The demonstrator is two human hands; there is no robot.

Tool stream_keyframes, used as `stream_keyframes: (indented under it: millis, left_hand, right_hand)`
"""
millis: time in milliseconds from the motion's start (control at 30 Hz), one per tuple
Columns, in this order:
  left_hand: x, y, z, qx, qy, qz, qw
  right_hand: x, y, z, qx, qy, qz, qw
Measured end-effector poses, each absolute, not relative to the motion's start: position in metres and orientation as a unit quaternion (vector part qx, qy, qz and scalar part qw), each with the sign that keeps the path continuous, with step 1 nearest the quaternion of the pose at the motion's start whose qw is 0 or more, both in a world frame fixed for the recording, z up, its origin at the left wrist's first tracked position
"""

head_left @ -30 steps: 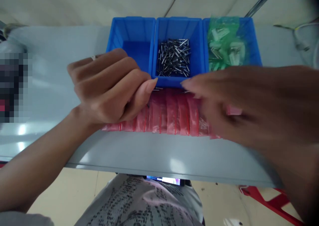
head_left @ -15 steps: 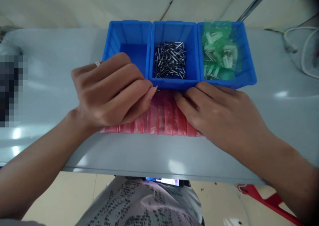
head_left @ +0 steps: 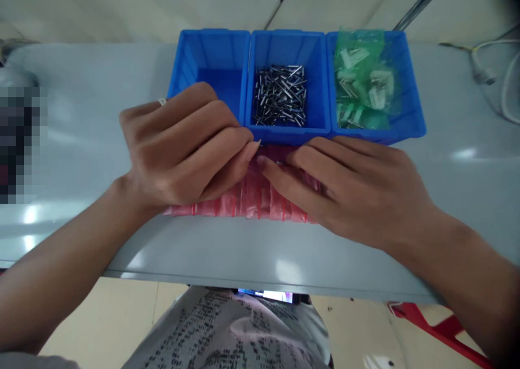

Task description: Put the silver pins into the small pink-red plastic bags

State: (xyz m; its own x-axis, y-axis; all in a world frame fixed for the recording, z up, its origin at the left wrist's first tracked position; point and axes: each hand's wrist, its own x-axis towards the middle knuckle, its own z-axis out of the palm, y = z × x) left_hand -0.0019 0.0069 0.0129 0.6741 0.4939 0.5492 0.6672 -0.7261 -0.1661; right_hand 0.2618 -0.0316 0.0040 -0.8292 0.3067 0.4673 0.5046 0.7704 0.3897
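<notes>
A fanned row of small red plastic bags (head_left: 260, 200) lies on the grey table (head_left: 244, 250), just in front of three blue bins. My left hand (head_left: 182, 147) rests on the left part of the row. Its fingers are curled and pressed together at the bags' top edge, and a ring shows on one finger. My right hand (head_left: 357, 185) lies over the right part of the row with fingers stretched out flat, fingertips close to those of the left hand.
The left blue bin (head_left: 211, 49) holds nothing visible. The middle bin (head_left: 320, 76) contains several small metal pins (head_left: 280, 95). The right bin (head_left: 410, 103) holds green bags (head_left: 363, 79) of parts. White cables (head_left: 487, 71) lie far right. A red stool (head_left: 442, 331) stands below the table edge.
My right hand came down from a blurred raised position onto the red bags and slid left, covering more of the row. The left hand stayed almost still.
</notes>
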Motion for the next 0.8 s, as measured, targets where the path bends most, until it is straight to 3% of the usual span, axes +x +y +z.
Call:
stream_keyframes:
  millis: [233,433,800]
  left_hand:
    - [-0.004,0.009,0.008,-0.907,-0.273,-0.292,0.131]
    - [-0.018,0.002,0.002,-0.897,-0.240,-0.302,0.217]
    - [-0.013,0.004,0.002,-0.888,-0.276,-0.327,0.171]
  right_hand:
    - [0.261,-0.036,0.008,-0.319,-0.888,-0.066,0.326]
    - [0.253,-0.043,0.015,-0.448,-0.743,0.194,0.458]
    - [0.249,-0.039,0.005,-0.411,-0.625,0.363,0.555]
